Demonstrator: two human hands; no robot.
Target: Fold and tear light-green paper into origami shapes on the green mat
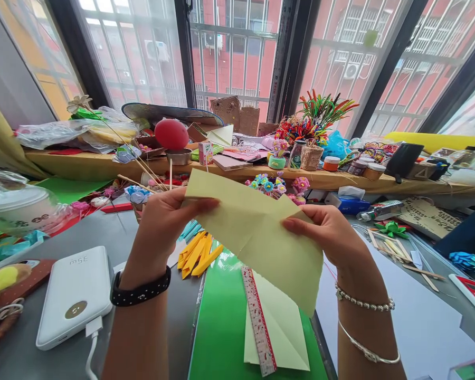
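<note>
I hold a pale yellow-green sheet of paper up in front of me with both hands. My left hand pinches its upper left edge, thumb across the front. My right hand grips its right side, thumb on the front. The sheet shows fold creases and hangs down to a corner at the lower right. Below it on the table lie a second pale sheet and a patterned ruler on green paper.
A white power bank with a cable lies at the left. Yellow folded strips sit behind the green paper. White paper covers the right. A cluttered wooden shelf with a red ball, craft flowers and jars runs under the windows.
</note>
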